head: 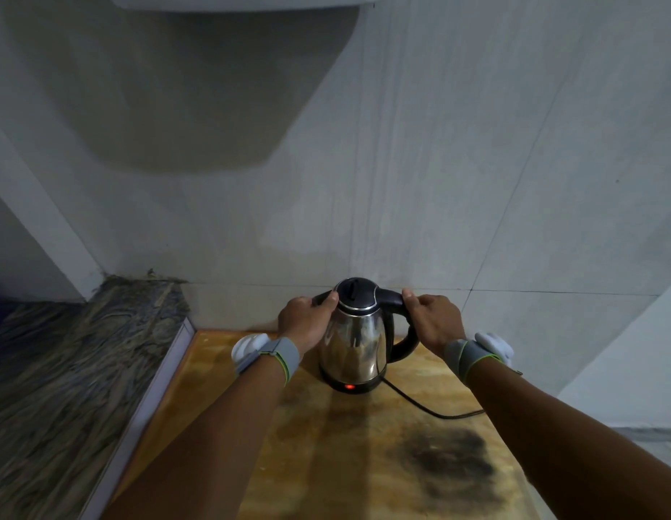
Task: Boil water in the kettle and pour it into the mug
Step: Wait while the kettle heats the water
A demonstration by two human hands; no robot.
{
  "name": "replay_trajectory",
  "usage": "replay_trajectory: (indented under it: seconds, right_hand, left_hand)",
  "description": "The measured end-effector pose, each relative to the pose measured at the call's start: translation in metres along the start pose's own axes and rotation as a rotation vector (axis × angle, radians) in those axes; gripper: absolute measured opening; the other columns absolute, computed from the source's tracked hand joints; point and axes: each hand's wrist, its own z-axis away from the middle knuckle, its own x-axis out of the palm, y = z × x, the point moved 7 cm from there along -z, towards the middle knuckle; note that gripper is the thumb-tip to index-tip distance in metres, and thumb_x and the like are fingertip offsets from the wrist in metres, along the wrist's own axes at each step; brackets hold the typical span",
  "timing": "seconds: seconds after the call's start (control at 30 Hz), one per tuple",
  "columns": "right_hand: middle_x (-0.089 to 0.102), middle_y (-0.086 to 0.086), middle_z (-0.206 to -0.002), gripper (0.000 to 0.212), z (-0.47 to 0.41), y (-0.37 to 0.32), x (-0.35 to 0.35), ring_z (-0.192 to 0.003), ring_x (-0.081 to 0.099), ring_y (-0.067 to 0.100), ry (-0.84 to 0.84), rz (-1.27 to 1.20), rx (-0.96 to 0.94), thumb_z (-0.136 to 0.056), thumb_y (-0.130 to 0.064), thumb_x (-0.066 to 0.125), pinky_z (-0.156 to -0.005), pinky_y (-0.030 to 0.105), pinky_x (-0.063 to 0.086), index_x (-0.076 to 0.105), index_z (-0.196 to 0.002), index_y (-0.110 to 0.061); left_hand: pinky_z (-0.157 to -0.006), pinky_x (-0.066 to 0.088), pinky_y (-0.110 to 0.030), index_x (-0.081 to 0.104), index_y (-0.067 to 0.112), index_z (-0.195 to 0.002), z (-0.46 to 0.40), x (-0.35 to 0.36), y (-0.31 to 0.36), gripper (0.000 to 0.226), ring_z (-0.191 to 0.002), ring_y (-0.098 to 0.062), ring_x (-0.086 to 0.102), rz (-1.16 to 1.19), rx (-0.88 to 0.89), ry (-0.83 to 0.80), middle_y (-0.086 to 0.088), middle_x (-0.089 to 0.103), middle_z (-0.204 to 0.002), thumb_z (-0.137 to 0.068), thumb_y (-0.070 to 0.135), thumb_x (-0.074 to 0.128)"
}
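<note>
Grey walls (439, 163) corner a stained wooden counter (364, 463). The steel kettle (358, 339) stands upright on its lit base (350, 384). Left hand (303, 320) cups the spout side; right hand (433, 320) grips the handle.

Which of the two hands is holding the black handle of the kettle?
The right hand grips the top of the handle. The left hand only touches the kettle near its spout side.

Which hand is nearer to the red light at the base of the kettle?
Left, slightly. The left hand rests on the kettle at its spout side, above-left of the red light. The right hand grips the handle, farther up-right.
</note>
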Motion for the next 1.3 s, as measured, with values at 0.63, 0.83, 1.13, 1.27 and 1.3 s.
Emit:
replay_trajectory:
  seconds: [0.63, 0.83, 1.13, 1.27, 1.3]
  right_hand:
    - [0.06, 0.012, -0.105, 0.043, 0.074, 0.004, 0.014, -0.096, 0.059, 0.033, 0.037, 0.272, 0.106, -0.094, -0.053, 0.043, -0.088, 0.052, 0.049, 0.055, -0.109, -0.015]
    - [0.061, 0.008, -0.101, 0.039, 0.094, 0.011, 0.037, -0.092, 0.059, 0.028, 0.026, 0.287, 0.082, -0.091, -0.055, 0.044, -0.084, 0.049, 0.05, 0.054, -0.105, -0.02]
    - [0.058, 0.007, -0.106, 0.041, 0.118, 0.039, 0.086, -0.093, 0.057, 0.027, -0.13, 0.399, 0.007, -0.092, -0.054, 0.039, -0.085, 0.048, 0.049, 0.049, -0.111, -0.019]
    - [0.057, 0.008, -0.111, 0.046, 0.128, 0.053, 0.1, -0.097, 0.057, 0.028, -0.175, 0.4, -0.012, -0.093, -0.052, 0.04, -0.087, 0.047, 0.049, 0.048, -0.121, -0.017]
    - [0.057, 0.008, -0.112, 0.046, 0.131, 0.057, 0.104, -0.097, 0.057, 0.028, -0.186, 0.409, -0.023, -0.093, -0.051, 0.04, -0.087, 0.045, 0.048, 0.048, -0.122, -0.017]
  left_hand:
    - [-0.094, 0.051, -0.041, 0.067, 0.004, -0.1, 0.043, -0.012, -0.029, 0.035, -0.11, -0.042, 0.063, -0.338, 0.146, -0.138, -0.019, 0.068, -0.111, -0.104, 0.033, 0.046]
    - [-0.104, 0.05, -0.044, 0.065, 0.005, -0.123, 0.055, -0.004, -0.047, 0.036, -0.121, -0.042, 0.061, -0.434, 0.166, -0.168, -0.02, 0.066, -0.127, -0.107, 0.031, 0.045]
    - [-0.109, 0.044, -0.043, 0.056, 0.003, -0.131, 0.078, 0.032, -0.084, 0.039, -0.13, -0.038, 0.054, -0.603, 0.203, -0.197, -0.019, 0.054, -0.139, -0.108, 0.033, 0.045]
    - [-0.113, 0.04, -0.042, 0.045, 0.004, -0.148, 0.08, 0.052, -0.107, 0.051, -0.137, -0.037, 0.048, -0.671, 0.229, -0.209, -0.019, 0.044, -0.151, -0.108, 0.037, 0.043]
    - [-0.116, 0.037, -0.041, 0.041, 0.005, -0.152, 0.08, 0.058, -0.115, 0.056, -0.141, -0.037, 0.045, -0.691, 0.239, -0.218, -0.019, 0.04, -0.156, -0.109, 0.04, 0.042]
